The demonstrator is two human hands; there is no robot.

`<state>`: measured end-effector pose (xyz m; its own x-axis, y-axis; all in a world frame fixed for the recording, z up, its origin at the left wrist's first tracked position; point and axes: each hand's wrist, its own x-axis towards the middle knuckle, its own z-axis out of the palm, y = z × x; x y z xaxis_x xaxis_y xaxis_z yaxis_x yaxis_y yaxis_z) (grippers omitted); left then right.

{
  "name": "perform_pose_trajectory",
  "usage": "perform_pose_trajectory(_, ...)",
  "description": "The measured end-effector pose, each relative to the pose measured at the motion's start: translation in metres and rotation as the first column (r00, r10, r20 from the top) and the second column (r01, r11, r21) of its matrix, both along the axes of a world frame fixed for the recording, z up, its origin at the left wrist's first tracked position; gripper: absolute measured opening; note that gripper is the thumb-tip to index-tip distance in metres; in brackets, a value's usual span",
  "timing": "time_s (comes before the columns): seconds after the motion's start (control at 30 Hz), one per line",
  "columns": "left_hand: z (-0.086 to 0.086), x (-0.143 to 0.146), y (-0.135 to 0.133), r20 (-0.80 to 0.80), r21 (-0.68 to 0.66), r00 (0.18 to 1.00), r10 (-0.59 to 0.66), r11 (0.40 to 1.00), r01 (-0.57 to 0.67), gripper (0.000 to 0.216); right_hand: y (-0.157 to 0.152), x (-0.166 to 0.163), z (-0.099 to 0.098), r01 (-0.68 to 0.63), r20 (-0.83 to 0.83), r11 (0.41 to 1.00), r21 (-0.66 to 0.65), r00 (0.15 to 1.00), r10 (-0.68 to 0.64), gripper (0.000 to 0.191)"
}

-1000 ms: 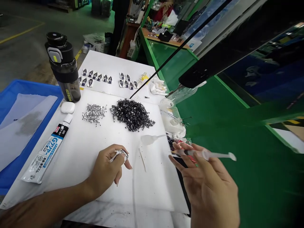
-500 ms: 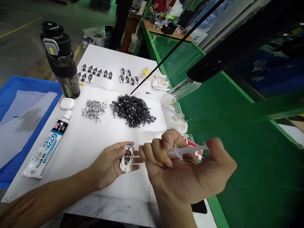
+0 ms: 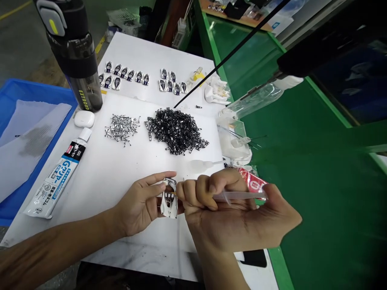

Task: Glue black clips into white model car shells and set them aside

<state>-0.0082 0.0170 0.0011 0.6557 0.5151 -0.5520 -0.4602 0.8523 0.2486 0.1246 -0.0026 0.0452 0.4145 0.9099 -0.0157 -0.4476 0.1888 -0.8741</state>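
Observation:
My left hand [image 3: 142,203] pinches a small white toy car body [image 3: 169,198] just above the white sheet [image 3: 127,169]. Beside it my right hand [image 3: 229,217] is curled around a clear syringe [image 3: 238,196], thumb at the plunger end, with the tip against the car body. A heap of small black parts [image 3: 176,131] and a smaller heap of silver parts [image 3: 121,129] lie further back on the sheet. Rows of finished little car bodies [image 3: 125,75] line the far end.
A dark water bottle [image 3: 74,52], a white earbud case [image 3: 84,119] and a glue tube [image 3: 57,177] stand left. A blue tray [image 3: 12,90] holds grey sheets. Clear bags and a red packet [image 3: 252,183] lie right, by the green bench [image 3: 302,193].
My right hand swung the syringe round from the right and closed around it, bringing its tip to the car body. My left hand turned the car body up. The view dipped closer.

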Motion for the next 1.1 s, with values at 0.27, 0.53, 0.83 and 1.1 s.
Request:
perform_pose_trajectory(0.27,0.001,0.0,0.001,-0.018,-0.017,1.0,-0.002,1.0,0.002,0.027,0.0,0.0,-0.001,-0.016,0.022,1.0,-0.021,1.0,0.017,0.055)
perform_pose_trajectory(0.53,0.0,0.0,0.001,-0.002,0.001,1.0,-0.005,1.0,0.005,0.031,0.0,0.0,0.001,-0.008,-0.004,1.0,-0.01,1.0,0.008,0.054)
perform_pose_trajectory(0.83,0.001,0.0,0.001,0.012,-0.015,1.0,0.009,1.0,-0.009,0.027,-0.003,0.001,0.001,0.012,0.015,0.999,-0.031,1.0,-0.011,0.054)
perform_pose_trajectory(1.1,0.0,0.0,0.001,0.01,-0.006,1.0,0.014,1.0,-0.014,0.031,-0.006,0.004,-0.006,-0.043,0.022,0.998,0.036,0.999,0.043,0.046)
